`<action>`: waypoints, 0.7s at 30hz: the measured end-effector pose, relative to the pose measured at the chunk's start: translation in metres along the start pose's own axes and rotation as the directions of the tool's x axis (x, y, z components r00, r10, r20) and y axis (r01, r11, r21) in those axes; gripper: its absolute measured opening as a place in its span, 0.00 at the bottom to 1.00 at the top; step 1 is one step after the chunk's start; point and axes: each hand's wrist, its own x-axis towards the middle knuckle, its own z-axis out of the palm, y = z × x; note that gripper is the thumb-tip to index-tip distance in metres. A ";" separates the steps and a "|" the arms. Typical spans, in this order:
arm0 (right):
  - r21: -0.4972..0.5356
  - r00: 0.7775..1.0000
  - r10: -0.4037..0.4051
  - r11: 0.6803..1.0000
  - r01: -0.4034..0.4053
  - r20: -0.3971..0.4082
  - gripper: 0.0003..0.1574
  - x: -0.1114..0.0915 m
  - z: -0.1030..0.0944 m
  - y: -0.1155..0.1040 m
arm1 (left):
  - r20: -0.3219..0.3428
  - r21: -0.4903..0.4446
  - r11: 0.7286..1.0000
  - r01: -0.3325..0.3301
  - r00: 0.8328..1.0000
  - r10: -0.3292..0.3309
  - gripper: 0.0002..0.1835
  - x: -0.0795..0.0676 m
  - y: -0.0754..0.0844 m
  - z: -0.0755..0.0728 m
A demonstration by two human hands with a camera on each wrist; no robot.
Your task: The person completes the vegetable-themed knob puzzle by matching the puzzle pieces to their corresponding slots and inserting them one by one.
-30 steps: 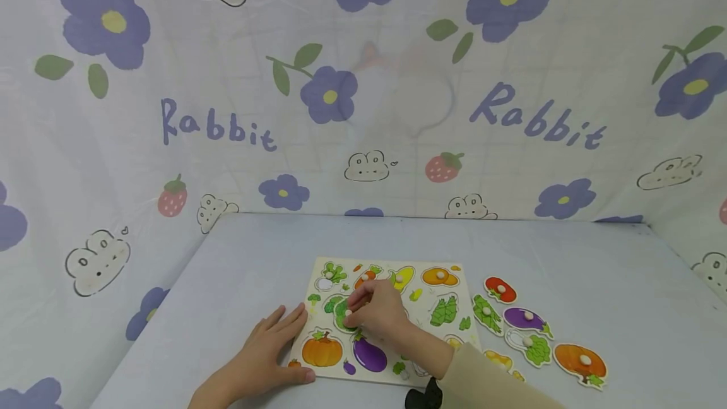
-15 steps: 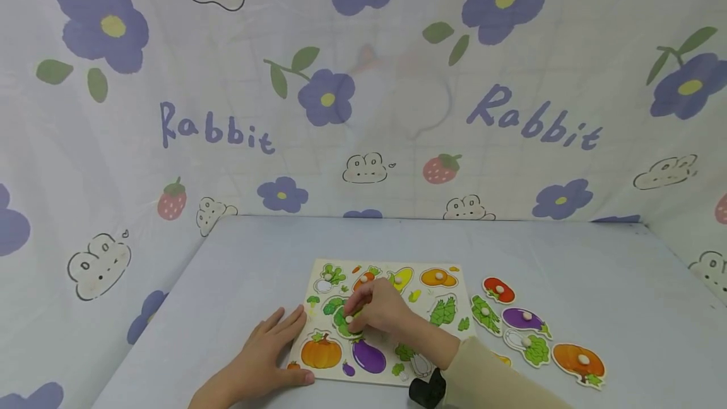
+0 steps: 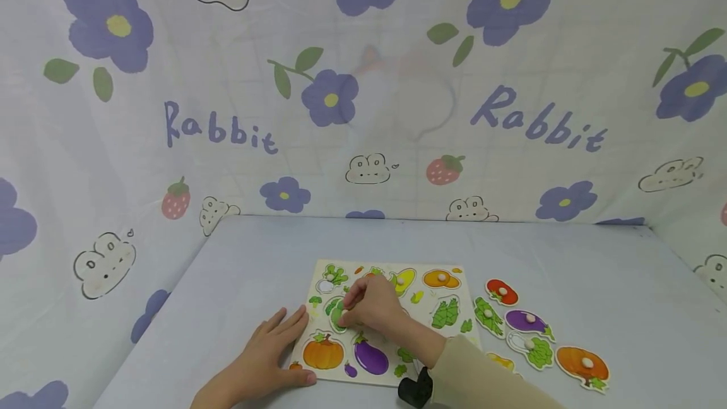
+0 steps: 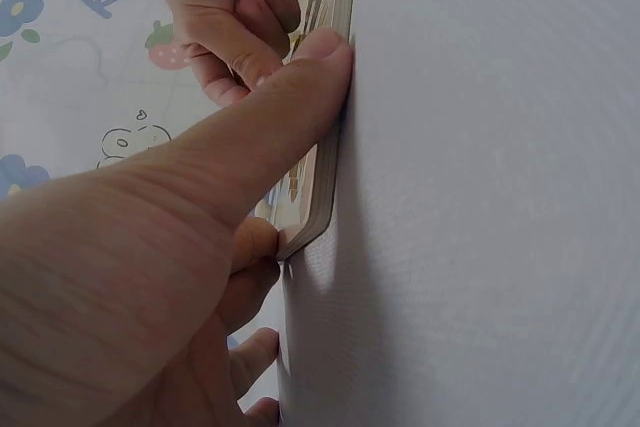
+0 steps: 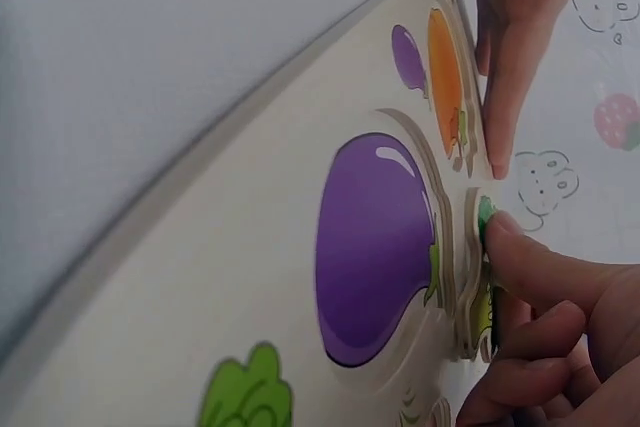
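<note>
A pale wooden puzzle board (image 3: 423, 314) with vegetable pictures lies on the table. My left hand (image 3: 255, 356) steadies its near left corner, fingers straight along the left side. In the left wrist view, the thumb (image 4: 300, 72) lies against the board's edge. My right hand (image 3: 375, 305) pinches the knob of a green broccoli piece (image 3: 336, 313), which covers part of the broccoli picture. The right wrist view shows this piece (image 5: 487, 213) raised above the board, partly hidden by the fingers. Beside it, the pumpkin (image 3: 323, 353) and eggplant (image 3: 371, 356) pictures show without knobs.
Loose knobbed pieces lie right of the board: tomato (image 3: 496, 289), asparagus (image 3: 487, 313), eggplant (image 3: 519, 318), cabbage (image 3: 539, 353) and pumpkin (image 3: 573, 358). A yellow piece (image 3: 500, 361) is partly behind the right sleeve (image 3: 477, 374). A patterned cloth (image 3: 363, 131) stands behind the table.
My right hand has shifted slightly left with the broccoli piece, which now overlaps more of the broccoli picture. The left hand and the loose pieces stay put.
</note>
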 end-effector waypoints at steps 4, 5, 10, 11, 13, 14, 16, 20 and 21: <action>-0.030 0.999 -0.039 0.999 0.037 -0.038 0.18 0.002 0.004 0.002 | -0.003 -0.004 1.000 -0.003 1.000 0.003 0.55 0.000 0.001 0.000; -0.034 0.998 -0.050 0.998 0.048 -0.046 0.18 0.003 0.005 0.002 | -0.003 -0.004 1.000 -0.004 1.000 0.004 0.55 0.000 0.001 0.000; -0.029 0.992 -0.084 0.996 0.081 -0.098 0.20 0.004 0.009 0.005 | -0.004 -0.004 1.000 -0.005 1.000 0.005 0.55 0.000 0.000 0.000; -0.023 0.991 -0.084 0.996 0.081 -0.107 0.20 0.005 0.009 0.004 | -0.005 -0.003 1.000 -0.007 1.000 0.007 0.55 -0.001 0.000 0.000; -0.012 0.989 -0.078 0.997 0.077 -0.122 0.20 0.005 0.011 0.004 | -0.006 0.001 1.000 -0.010 1.000 0.010 0.55 -0.001 0.000 0.000; -0.006 0.989 -0.075 0.997 0.075 -0.127 0.20 0.005 0.012 0.004 | -0.007 0.000 1.000 -0.012 1.000 0.012 0.55 -0.001 0.000 0.000; 0.015 0.990 -0.065 0.998 0.067 -0.129 0.19 0.006 0.013 0.003 | -0.007 -0.002 1.000 -0.010 1.000 0.010 0.55 -0.001 0.000 0.000; 0.073 0.993 -0.022 0.997 0.031 -0.119 0.18 0.007 0.014 0.003 | -0.005 -0.005 1.000 -0.005 1.000 0.005 0.55 0.000 0.000 0.000; 0.083 0.993 -0.011 0.996 0.020 -0.114 0.17 0.007 0.014 0.004 | -0.005 -0.003 1.000 -0.005 1.000 0.005 0.55 0.000 -0.001 0.000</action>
